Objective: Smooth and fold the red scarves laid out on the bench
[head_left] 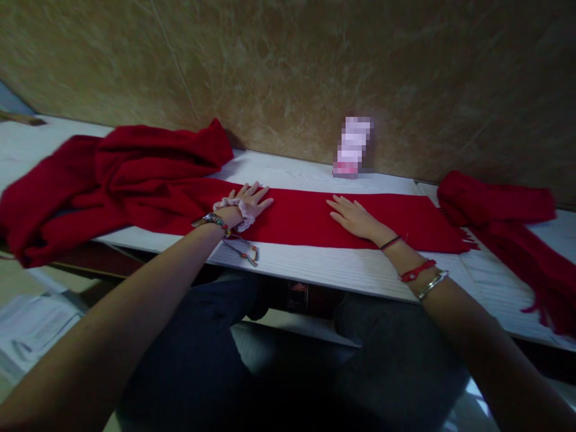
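A long red scarf (297, 219) lies along the white table, its middle stretch flat and smooth. My left hand (249, 201) rests palm down on it with fingers spread, a scrunchie and beaded bracelets at the wrist. Farther right, my right hand (355, 219) also lies flat on the cloth, fingers stretched out toward the left. Beyond my right hand the scarf ends in a short fringe. To the left of my left hand the red cloth is bunched up in loose folds and spills over the table's front edge.
The narrow white table (310, 264) runs against a brown marbled wall (279, 78). A blurred pink-and-white upright object (354, 147) leans there. Another folded red fringed cloth (499, 201) lies at the right. My legs are under the table; papers (40, 330) sit at the lower left.
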Action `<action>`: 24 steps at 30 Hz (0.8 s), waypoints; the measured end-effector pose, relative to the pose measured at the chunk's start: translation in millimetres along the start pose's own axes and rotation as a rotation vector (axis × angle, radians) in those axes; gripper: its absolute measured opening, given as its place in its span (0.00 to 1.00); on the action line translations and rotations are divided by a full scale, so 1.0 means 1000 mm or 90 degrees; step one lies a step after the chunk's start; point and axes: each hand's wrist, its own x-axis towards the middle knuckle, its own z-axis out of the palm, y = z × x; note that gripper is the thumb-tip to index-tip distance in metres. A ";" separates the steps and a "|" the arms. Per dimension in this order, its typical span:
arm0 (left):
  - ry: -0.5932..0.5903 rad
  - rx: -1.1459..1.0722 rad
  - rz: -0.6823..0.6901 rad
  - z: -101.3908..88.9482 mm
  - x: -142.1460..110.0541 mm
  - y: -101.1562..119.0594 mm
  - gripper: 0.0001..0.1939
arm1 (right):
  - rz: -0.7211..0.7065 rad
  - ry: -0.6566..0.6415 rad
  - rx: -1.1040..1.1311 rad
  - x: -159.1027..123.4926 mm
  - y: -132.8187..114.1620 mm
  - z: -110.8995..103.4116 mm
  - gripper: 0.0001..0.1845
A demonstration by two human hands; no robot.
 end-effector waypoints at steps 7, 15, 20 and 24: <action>-0.012 0.023 -0.063 -0.007 -0.015 0.006 0.26 | -0.020 0.024 0.023 -0.001 0.003 0.002 0.27; -0.068 -0.032 0.058 -0.020 0.002 0.062 0.33 | -0.181 0.092 0.101 -0.010 -0.012 -0.016 0.24; -0.052 -0.015 0.102 -0.014 -0.008 0.057 0.32 | -0.272 0.051 0.092 -0.032 -0.030 -0.032 0.19; 0.010 -0.051 0.238 -0.027 -0.021 0.060 0.28 | -0.320 0.045 0.033 -0.049 -0.047 -0.027 0.17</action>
